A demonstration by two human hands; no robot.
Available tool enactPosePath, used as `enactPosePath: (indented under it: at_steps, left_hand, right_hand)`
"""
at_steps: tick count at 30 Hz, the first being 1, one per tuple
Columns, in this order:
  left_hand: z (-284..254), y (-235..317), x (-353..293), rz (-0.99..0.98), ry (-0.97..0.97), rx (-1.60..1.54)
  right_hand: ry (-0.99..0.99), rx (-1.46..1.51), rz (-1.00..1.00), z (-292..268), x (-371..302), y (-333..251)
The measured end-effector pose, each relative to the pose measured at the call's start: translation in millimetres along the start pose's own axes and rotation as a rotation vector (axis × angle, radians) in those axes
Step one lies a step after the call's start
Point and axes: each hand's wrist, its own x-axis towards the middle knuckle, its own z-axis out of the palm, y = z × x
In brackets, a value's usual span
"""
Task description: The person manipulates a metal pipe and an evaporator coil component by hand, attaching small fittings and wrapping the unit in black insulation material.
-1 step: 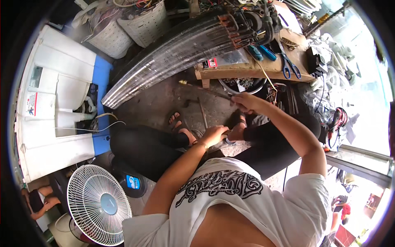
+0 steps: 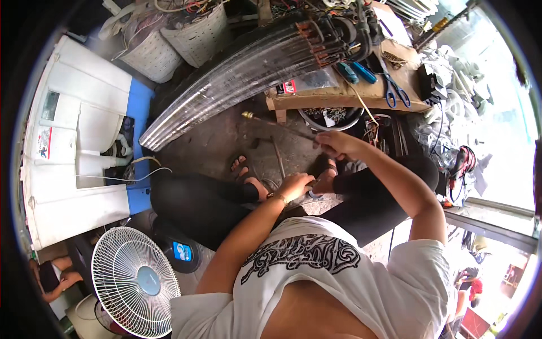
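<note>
Your right hand point(image 2: 336, 144) is closed, with the fingers folded around one end of a long thin rod point(image 2: 282, 126). From this hand the rod goes out to the left and somewhat away from you, over the floor point(image 2: 214, 135), and its far end carries a brass-coloured tip point(image 2: 247, 114). Your left hand point(image 2: 296, 186) is lower and nearer to your body, between your knees, with its fingers curled. A second rod point(image 2: 278, 157) reaches to this hand from the side away from you; I cannot tell if the fingers grip it, or what else may be inside them.

Your sandalled left foot point(image 2: 243, 165) is on the floor, to the left of the second rod. Beyond your right hand there is a round basin point(image 2: 354, 120) with small pieces in it, under the edge of the counter point(image 2: 316, 100). On the counter lie scissors point(image 2: 393, 90) with dark blue handles. Farther from you, a long ribbed metal panel point(image 2: 226, 90) extends diagonally. At your lower left stands a white fan point(image 2: 149, 280).
</note>
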Motion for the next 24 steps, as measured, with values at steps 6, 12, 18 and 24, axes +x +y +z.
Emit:
enactPosePath:
  at_steps: [6, 12, 18, 24]
  left_hand:
    - [17.4, 12.1, 5.2, -0.038, -0.038, 0.132]
    - [28.7, -8.4, -5.1, -0.125, -0.257, 0.005]
    - [39.4, -7.3, -3.2, -0.056, -0.359, 0.187]
    - [27.3, 0.9, -3.2, -0.115, -0.221, 0.027]
  right_hand:
    - [-0.207, 0.303, 0.015, 35.5, -39.9, 24.0]
    - [-0.239, 0.610, 0.166, 75.7, -32.9, 49.3]
    - [-0.222, 0.515, 0.135, 83.4, -17.9, 69.8]
    - [0.027, 0.181, -0.062, 55.6, -25.3, 57.2]
